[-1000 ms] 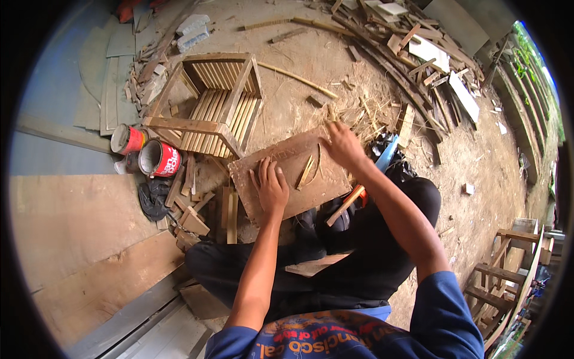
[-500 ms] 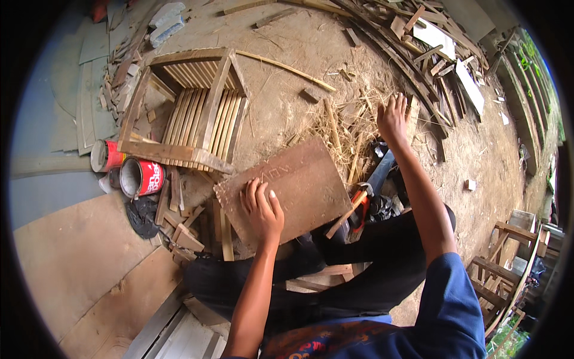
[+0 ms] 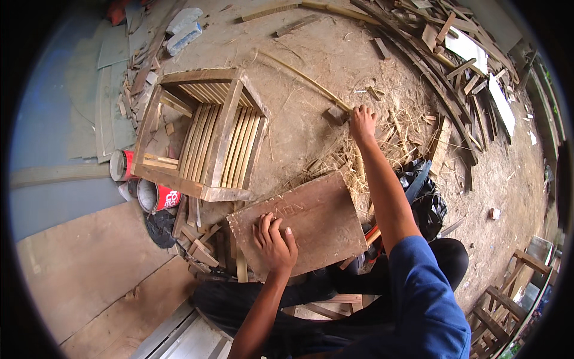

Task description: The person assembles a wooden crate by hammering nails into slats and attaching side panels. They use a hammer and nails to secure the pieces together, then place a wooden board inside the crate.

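Note:
My left hand (image 3: pixel 275 244) lies with its fingers spread on a brown wooden board (image 3: pixel 317 218) that rests over my lap. Out ahead, my right hand (image 3: pixel 363 124) is closed on the near end of a long thin bamboo strip (image 3: pixel 305 78). The strip runs away to the far left over the dirt ground. A small dark wood block (image 3: pixel 336 115) sits beside that hand. Just nearer is a heap of pale shavings (image 3: pixel 391 140). To the left of the strip stands a wooden frame with bamboo slats (image 3: pixel 200 140), like a small chair.
Red cans (image 3: pixel 156 196) and a black plastic bag (image 3: pixel 160 228) are at the left, near wood offcuts (image 3: pixel 203 254). Another black bag (image 3: pixel 433 209) lies by my right knee. Long planks and scrap wood (image 3: pixel 412 60) are piled far right. A wooden frame (image 3: pixel 505 305) stands near right.
My right hand has moved left and forward from beside the shavings and taken hold of the bamboo strip's end. The strip's far end has shifted. My left hand stays on the board.

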Motion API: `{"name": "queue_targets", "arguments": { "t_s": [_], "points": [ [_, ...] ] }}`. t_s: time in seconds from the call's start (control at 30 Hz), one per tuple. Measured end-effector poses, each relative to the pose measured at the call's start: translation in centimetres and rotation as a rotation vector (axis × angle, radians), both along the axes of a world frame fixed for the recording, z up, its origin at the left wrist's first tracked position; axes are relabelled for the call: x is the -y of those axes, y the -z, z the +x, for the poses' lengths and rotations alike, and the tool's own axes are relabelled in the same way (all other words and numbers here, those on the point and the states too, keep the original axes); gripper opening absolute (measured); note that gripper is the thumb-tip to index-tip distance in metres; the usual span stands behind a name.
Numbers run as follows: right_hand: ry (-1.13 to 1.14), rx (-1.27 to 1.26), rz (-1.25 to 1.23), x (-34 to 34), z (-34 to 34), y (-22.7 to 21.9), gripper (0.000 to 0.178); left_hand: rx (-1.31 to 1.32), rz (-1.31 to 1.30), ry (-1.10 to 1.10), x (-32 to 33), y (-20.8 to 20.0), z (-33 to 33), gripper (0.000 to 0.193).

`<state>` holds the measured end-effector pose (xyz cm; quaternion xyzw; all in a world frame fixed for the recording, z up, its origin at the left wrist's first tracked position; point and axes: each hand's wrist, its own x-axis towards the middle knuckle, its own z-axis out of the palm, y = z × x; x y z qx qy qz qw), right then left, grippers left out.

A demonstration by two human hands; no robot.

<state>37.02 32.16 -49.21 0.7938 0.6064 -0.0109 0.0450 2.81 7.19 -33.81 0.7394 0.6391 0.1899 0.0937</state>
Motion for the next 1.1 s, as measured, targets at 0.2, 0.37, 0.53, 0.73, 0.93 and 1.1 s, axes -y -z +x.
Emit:
{"name": "queue_targets", "arguments": {
  "t_s": [0.2, 0.37, 0.53, 0.73, 0.93, 1.1],
  "points": [
    [0.049, -0.198, -0.013, 2.5, 1.2, -1.0, 0.025, 0.011, 0.043, 0.001, 0.0, -0.1, 0.1, 0.035],
    [0.249, -0.705, 0.362, 8.5, 2.9, -5.3, 0.028, 0.015, 0.065, -0.007, 0.2, -0.5, 0.2, 0.033],
    [0.505, -1.288, 0.375, 18.4, 0.7, -12.0, 0.026, 0.014, 0.109, -0.023, 0.6, -0.1, 0.1, 0.032],
    [0.64, -1.981, 0.4, 32.8, -12.6, -15.8, 0.012, 0.073, 0.18, -0.028, 0.4, 1.0, -0.2, 0.029],
    [0.53, -1.978, 0.234, 42.7, -23.5, -15.6, 0.014, 0.741, 0.237, 0.22, 2.5, 0.4, -1.7, 0.024],
    [0.529, -1.961, -0.164, 45.5, -24.2, -13.1, 0.021, 0.811, 0.154, 0.098, 7.5, -0.3, -2.1, 0.037]
  ]
}}
